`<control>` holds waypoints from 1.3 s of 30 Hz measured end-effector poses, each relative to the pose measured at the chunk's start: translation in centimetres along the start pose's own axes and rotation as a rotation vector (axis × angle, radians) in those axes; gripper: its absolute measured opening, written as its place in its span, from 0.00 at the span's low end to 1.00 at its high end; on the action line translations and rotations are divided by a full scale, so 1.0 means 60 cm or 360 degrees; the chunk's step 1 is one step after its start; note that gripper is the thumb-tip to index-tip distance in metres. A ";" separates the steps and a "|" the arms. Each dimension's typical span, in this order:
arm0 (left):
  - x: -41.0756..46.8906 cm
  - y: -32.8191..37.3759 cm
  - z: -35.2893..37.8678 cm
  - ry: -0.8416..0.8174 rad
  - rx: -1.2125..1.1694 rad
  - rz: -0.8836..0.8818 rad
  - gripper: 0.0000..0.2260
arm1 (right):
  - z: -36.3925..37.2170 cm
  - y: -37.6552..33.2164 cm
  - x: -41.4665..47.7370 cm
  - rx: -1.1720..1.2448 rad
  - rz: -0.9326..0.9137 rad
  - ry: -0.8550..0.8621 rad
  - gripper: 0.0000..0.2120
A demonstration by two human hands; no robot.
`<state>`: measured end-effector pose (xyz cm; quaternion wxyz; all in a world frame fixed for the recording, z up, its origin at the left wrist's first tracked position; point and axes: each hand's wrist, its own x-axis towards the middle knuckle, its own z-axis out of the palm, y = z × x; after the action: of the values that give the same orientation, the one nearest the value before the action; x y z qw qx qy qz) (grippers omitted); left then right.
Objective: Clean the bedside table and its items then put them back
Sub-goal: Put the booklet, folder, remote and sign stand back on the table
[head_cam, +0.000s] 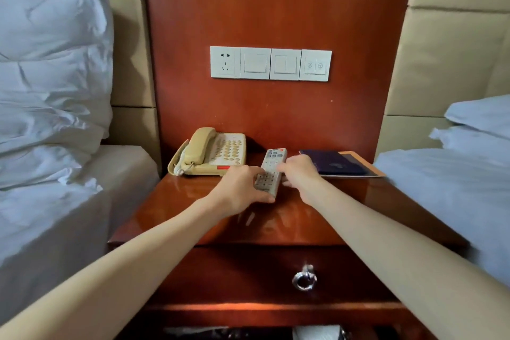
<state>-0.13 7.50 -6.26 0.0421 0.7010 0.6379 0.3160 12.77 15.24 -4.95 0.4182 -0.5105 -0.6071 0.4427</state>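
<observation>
A glossy red-brown bedside table [193, 201] stands between two beds. On it lies a grey remote control [271, 164], its near end lifted slightly. My left hand [242, 188] grips the remote's near end from the left, thumb under its lower edge. My right hand [299, 174] holds the remote's right side, fingers curled over it. A beige corded telephone [212, 153] sits at the back left. At the back right lies a dark blue folder [334, 163] on an orange sheet [367, 167].
White pillows [49, 69] and bedding flank the table on the left, another bed [455, 174] on the right. A socket and switch panel [270, 63] is on the wooden back panel. Below the top is a drawer with a metal ring pull [304, 280].
</observation>
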 end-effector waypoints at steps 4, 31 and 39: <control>0.017 0.000 0.008 0.0022 0.0123 -0.0051 0.32 | -0.003 -0.007 0.022 -0.0273 -0.0124 0.0030 0.15; 0.068 -0.038 0.021 0.0289 0.0401 -0.0093 0.14 | 0.034 0.005 0.069 -0.0187 -0.0282 -0.0086 0.12; 0.033 -0.062 -0.063 0.0503 0.0268 -0.0216 0.16 | 0.039 -0.014 0.023 -0.0031 -0.0347 -0.0039 0.10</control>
<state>-5.28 8.73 -4.18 -0.0962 0.5991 0.7066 0.3640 10.15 16.27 -4.67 0.4515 -0.4399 -0.6683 0.3950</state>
